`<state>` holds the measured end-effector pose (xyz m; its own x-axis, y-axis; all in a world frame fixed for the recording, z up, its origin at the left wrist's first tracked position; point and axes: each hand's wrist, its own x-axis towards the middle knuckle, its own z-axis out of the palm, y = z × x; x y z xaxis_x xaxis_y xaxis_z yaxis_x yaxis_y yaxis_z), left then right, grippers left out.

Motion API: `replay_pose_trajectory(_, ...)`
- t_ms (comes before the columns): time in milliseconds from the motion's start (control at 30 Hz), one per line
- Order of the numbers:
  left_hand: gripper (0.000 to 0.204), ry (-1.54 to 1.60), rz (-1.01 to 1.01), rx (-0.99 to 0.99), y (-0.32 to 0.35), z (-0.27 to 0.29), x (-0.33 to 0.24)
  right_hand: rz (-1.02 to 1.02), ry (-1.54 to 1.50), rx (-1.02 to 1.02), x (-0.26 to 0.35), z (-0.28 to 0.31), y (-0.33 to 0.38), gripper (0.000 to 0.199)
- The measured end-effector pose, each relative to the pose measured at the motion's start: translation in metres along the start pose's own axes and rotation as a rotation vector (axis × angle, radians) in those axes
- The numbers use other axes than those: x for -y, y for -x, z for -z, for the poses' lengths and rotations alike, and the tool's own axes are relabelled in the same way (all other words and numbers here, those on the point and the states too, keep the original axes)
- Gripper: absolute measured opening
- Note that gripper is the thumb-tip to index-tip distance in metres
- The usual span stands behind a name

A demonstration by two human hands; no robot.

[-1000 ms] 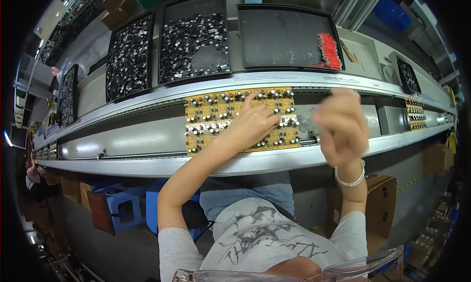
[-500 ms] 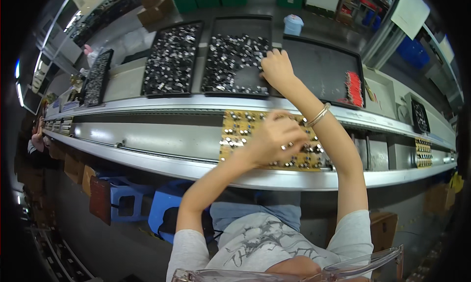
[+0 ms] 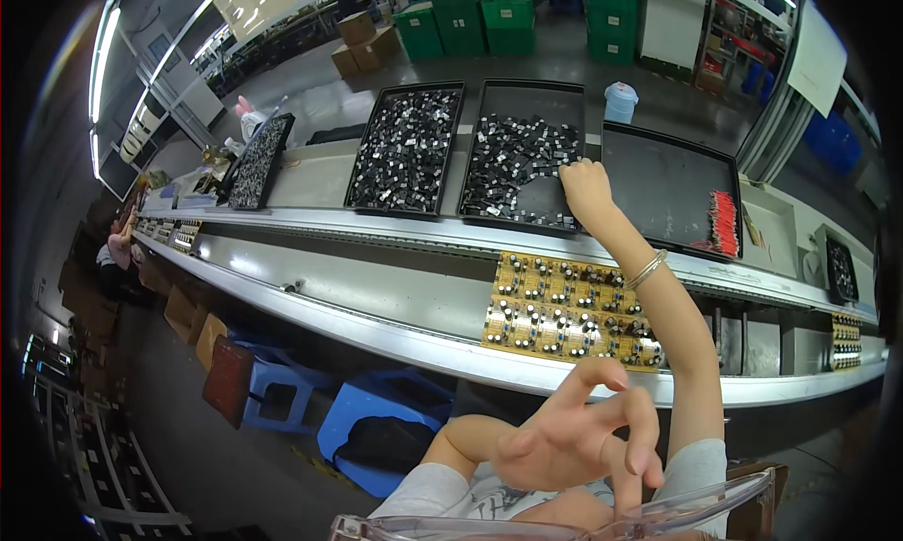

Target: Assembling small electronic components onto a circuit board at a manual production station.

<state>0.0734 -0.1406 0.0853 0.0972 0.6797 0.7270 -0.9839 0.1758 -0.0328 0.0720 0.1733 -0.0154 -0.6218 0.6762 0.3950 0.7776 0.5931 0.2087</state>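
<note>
My right hand point(image 3: 587, 191) reaches over the right rim of a black tray of small black parts point(image 3: 522, 155). Its fingers are bent into a fist, and what they hold, if anything, is hidden. Close to my chest, my left hand point(image 3: 588, 430) is raised with its fingers bent and spread apart, and nothing shows in it. Between the two hands a yellow-brown circuit board panel point(image 3: 555, 320) lies on the metal conveyor line, covered with rows of small upright components. My right forearm passes over the panel's right end.
Left of that tray stands another full tray of dark parts point(image 3: 406, 151). To the right, a black tray point(image 3: 658, 188) holds red pieces point(image 3: 722, 223) at one side. A further panel point(image 3: 846, 342) lies down the line. Blue stools point(image 3: 376, 428) stand below the rail.
My left hand has pulled back from above the circuit board panel toward my chest, and its fingers have spread. My right hand stays by the tray's rim. The whole view has shifted.
</note>
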Motion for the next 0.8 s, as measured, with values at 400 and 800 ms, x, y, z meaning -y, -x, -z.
replay_pose_trajectory(400, 0.075, -0.220, -0.122, -0.064, 0.008, 0.017, 0.015, 0.101, -0.270, -0.137, -0.007, 0.023, 0.021, 0.013)
replay_pose_trajectory(800, 0.028, -2.540, 0.097, -0.269, -0.129, 0.242, -0.210, -0.152, -1.229, 0.090, -0.079, 0.103, 0.155, 0.020)
